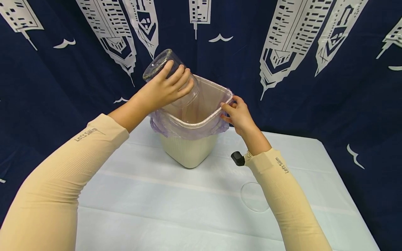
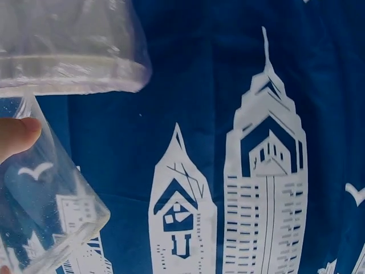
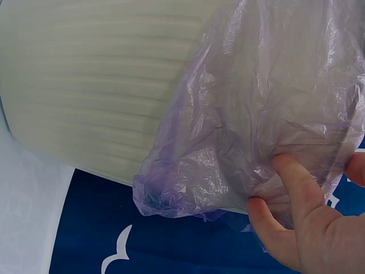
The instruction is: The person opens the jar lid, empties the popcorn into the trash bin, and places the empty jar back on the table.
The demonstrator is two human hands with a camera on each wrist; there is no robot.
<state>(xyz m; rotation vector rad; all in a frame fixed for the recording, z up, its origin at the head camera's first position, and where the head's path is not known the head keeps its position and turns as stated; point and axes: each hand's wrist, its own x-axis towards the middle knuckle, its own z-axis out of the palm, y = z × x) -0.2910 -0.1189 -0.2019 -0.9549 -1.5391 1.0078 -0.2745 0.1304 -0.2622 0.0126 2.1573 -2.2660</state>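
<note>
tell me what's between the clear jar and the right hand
In the head view, the open mouth of the lined bin lies between the jar and the right hand.

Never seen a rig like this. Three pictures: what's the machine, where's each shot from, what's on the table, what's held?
There is no machine: a person in beige fabric sleeves works bare-handed. The wide picture comes from a camera on the head, looking forward and down; the other two come from cameras on the left and right wrists. On the pale table surface stands a cream ribbed bin, lined with a translucent purple plastic bag. Nearer the person lies a thin, clear, round disc. The left grip (the hand) holds a clear cylindrical jar, tilted base-up, its other end angled into the bin's opening. The right grip holds the bag at the bin's rim.
</note>
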